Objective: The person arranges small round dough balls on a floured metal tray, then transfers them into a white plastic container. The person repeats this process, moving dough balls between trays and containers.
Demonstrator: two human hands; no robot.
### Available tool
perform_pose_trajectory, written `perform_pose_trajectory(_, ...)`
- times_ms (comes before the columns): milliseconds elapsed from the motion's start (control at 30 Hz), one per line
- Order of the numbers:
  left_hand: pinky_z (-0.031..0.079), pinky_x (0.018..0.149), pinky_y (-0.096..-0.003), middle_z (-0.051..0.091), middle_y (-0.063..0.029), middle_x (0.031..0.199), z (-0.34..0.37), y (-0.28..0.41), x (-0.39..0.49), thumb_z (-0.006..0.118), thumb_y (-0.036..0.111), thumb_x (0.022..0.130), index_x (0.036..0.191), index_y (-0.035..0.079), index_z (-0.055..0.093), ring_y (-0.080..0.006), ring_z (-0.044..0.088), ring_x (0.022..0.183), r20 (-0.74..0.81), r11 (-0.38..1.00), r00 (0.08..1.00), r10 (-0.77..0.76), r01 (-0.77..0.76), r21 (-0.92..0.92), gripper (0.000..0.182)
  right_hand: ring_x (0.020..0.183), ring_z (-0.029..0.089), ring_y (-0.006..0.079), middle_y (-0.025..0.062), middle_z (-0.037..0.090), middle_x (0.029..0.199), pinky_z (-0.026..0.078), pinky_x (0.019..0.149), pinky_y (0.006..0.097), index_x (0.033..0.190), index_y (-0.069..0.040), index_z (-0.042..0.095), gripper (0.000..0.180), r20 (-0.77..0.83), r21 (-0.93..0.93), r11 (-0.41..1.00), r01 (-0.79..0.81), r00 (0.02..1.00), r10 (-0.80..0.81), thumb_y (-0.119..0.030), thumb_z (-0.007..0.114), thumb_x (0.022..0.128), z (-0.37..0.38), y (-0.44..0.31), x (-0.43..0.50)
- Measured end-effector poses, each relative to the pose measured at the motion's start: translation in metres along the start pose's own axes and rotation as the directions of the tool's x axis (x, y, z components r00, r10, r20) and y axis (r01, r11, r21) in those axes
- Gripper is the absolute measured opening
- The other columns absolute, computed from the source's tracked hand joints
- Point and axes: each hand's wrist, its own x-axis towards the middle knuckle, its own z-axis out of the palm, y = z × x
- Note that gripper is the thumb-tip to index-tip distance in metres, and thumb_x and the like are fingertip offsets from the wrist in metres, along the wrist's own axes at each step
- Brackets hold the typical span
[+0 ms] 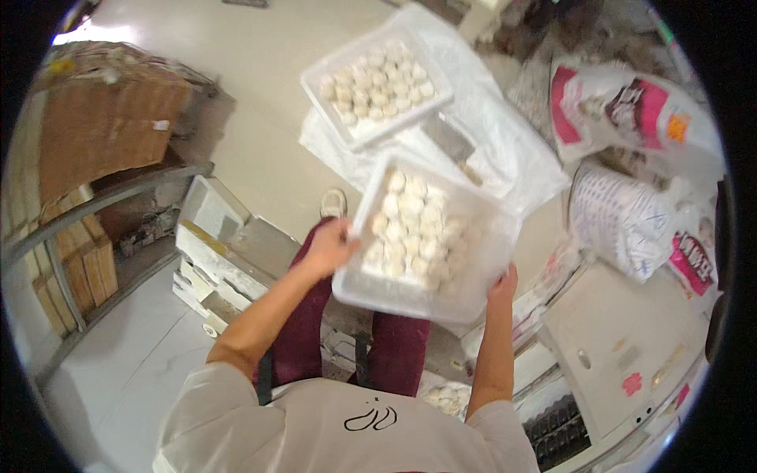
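Between my two hands is a white plastic tray (378, 294), blurred by motion and held over my legs. Rows of round, pale dough balls (414, 227) fill much of it; those on the right look dimmer through blur or shade. My left hand (332, 247) grips the tray's left wall, fingers curled at the rim. On the opposite side my right hand (502, 285) holds the lower right corner. Beyond it, a second white tray (358, 139) of similar dough balls (381, 83) rests on a white plastic sheet (520, 171) on the floor.
Printed sacks (633, 112) and a white bag (615, 219) stand at right, above a pale cabinet (627, 337). Left of my legs are stacked white boxes (207, 236). A metal rack (118, 195) with a cardboard box (106, 130) stands at far left.
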Motion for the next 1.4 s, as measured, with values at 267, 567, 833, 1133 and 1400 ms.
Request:
perform_pose_trajectory(267, 0.047, 0.07, -0.0268, 0.062, -0.0015, 0.085, -0.162, 0.131, -0.2, 0.064, 0.012, 0.084, 0.102, 0.002, 0.063, -0.0114, 0.057, 0.076, -0.329, 0.77, 0.939, 0.099, -0.281, -0.572, 0.02, 0.108, 0.058, 0.0224, 0.0118, 0.061, 0.121, 0.046, 0.096, 0.0343, 0.123, 0.0, 0.057, 0.039, 0.289, -0.071, 0.997, 0.04, 0.957, -0.018, -0.028, 0.053, 0.097, 0.138, -0.164, -0.213)
perform_pose_trajectory(567, 0.05, 0.072, -0.0258, 0.066, -0.0039, 0.094, -0.391, 0.238, -0.26, 0.064, 0.009, 0.086, 0.103, -0.001, 0.062, -0.0079, 0.061, 0.081, -0.519, 0.516, 0.769, 0.373, -0.637, -0.573, 0.019, 0.094, 0.062, 0.0176, 0.0075, 0.066, 0.105, 0.05, 0.082, 0.0324, 0.108, 0.001, 0.063, 0.024, 0.589, -0.149, 0.893, 0.424, 0.764, -0.264, -0.017, 0.057, 0.094, 0.37, -0.301, -0.343)
perform_pose_trajectory(833, 0.052, 0.066, -0.0248, 0.067, -0.0042, 0.088, -0.569, 0.293, -0.287, 0.062, 0.008, 0.089, 0.096, 0.0, 0.062, -0.0083, 0.063, 0.074, -0.581, 0.218, 0.649, 0.491, -0.738, -0.639, 0.01, 0.093, 0.063, 0.0171, 0.008, 0.068, 0.102, 0.049, 0.084, 0.0307, 0.108, 0.001, 0.064, 0.027, 0.755, -0.183, 0.768, 0.614, 0.588, -0.29, -0.02, 0.055, 0.094, 0.558, -0.375, -0.461)
perform_pose_trajectory(1133, 0.055, 0.066, -0.028, 0.067, -0.0089, 0.088, -0.754, 0.263, -0.292, 0.065, 0.017, 0.088, 0.097, -0.002, 0.063, -0.0147, 0.066, 0.073, -0.852, 0.182, 0.463, 0.242, -0.885, -0.429, 0.021, 0.086, 0.064, 0.0148, 0.0056, 0.069, 0.095, 0.051, 0.079, 0.0289, 0.104, -0.001, 0.067, 0.025, 0.961, -0.231, 0.643, 0.73, 0.274, 0.034, -0.022, 0.057, 0.094, 0.884, -0.355, -0.528)
perform_pose_trajectory(1400, 0.055, 0.069, -0.0344, 0.065, -0.0137, 0.094, -0.856, 0.263, -0.305, 0.065, 0.013, 0.082, 0.101, -0.003, 0.062, -0.0199, 0.065, 0.077, -0.93, 0.449, 0.288, -0.228, -0.816, -0.363, 0.026, 0.082, 0.064, 0.0165, 0.0098, 0.068, 0.095, 0.05, 0.076, 0.0275, 0.107, 0.003, 0.065, 0.025, 0.89, -0.268, 0.674, 0.688, -0.091, 0.447, -0.012, 0.057, 0.088, 1.229, -0.295, -0.557)
